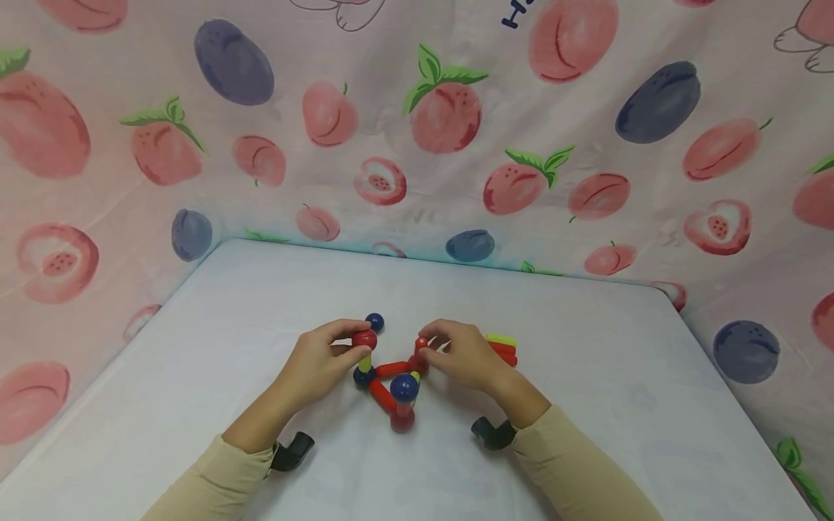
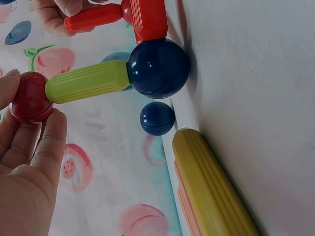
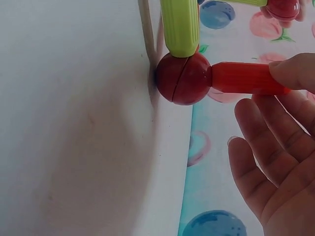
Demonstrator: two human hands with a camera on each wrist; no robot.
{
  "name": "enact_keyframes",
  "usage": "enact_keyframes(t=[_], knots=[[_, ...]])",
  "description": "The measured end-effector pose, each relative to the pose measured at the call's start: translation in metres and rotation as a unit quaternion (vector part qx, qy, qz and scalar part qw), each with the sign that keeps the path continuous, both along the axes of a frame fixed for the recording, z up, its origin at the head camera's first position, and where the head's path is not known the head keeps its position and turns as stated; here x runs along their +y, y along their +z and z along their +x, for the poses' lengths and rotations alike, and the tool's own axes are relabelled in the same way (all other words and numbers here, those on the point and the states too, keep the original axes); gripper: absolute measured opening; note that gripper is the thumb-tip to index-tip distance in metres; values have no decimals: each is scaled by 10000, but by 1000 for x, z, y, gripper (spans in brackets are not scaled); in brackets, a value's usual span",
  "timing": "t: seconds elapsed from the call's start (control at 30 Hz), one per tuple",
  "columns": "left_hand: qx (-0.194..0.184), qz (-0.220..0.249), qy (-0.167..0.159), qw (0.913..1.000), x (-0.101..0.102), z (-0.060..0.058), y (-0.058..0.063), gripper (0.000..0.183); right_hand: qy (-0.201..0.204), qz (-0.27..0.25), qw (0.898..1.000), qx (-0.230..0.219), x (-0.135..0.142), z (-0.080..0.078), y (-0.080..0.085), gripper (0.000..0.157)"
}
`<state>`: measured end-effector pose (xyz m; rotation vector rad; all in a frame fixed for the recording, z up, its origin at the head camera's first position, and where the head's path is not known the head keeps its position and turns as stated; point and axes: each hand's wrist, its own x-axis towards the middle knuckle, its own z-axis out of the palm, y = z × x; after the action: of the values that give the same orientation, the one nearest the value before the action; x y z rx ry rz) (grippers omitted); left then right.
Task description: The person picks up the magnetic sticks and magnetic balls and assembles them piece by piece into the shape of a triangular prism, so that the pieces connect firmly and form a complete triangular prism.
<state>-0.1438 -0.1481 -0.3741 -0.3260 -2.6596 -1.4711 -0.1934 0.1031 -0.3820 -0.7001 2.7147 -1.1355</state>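
My left hand pinches a red ball between thumb and fingers. The ball sits atop an upright yellow-green rod, whose foot meets a blue ball on the table. With thumb and fingers, my right hand holds an upright red rod that joins a red ball. Lying rods, among them a red rod, link the base balls into a triangle. At the near corner, another red ball carries an upright rod topped by a blue ball.
A loose blue ball lies beyond the left hand. Beside the right wrist are red rods and a yellow-green rod. Another yellow-green rod lies close to the left wrist camera, with something reddish beside it. Patterned cloth surrounds the white table.
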Motion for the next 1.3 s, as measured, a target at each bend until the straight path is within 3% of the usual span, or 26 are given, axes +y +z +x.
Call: enact_keyframes(t=[0.3, 0.5, 0.7, 0.93, 1.17, 1.3], knots=[[17, 32, -30, 10000, -1, 0, 0, 38, 154, -477, 9986, -170, 5, -6, 2, 36], [-4, 14, -30, 10000, -1, 0, 0, 38, 105, -698, 9973, -189, 2, -23, 10, 37], [-2, 12, -39, 10000, -1, -1, -1, 38, 106, -338, 9985, -426, -8, -49, 14, 41], [-41, 14, -44, 10000, -2, -1, 0, 38, 621, 394, 9942, -789, -24, -75, 9, 50], [-63, 20, -49, 10000, -2, 0, 0, 39, 922, 931, 9867, -957, -36, -89, 4, 51], [-64, 25, -77, 9999, -2, -1, 1, 40, 1087, 942, 9853, -920, -41, -91, 3, 50]])
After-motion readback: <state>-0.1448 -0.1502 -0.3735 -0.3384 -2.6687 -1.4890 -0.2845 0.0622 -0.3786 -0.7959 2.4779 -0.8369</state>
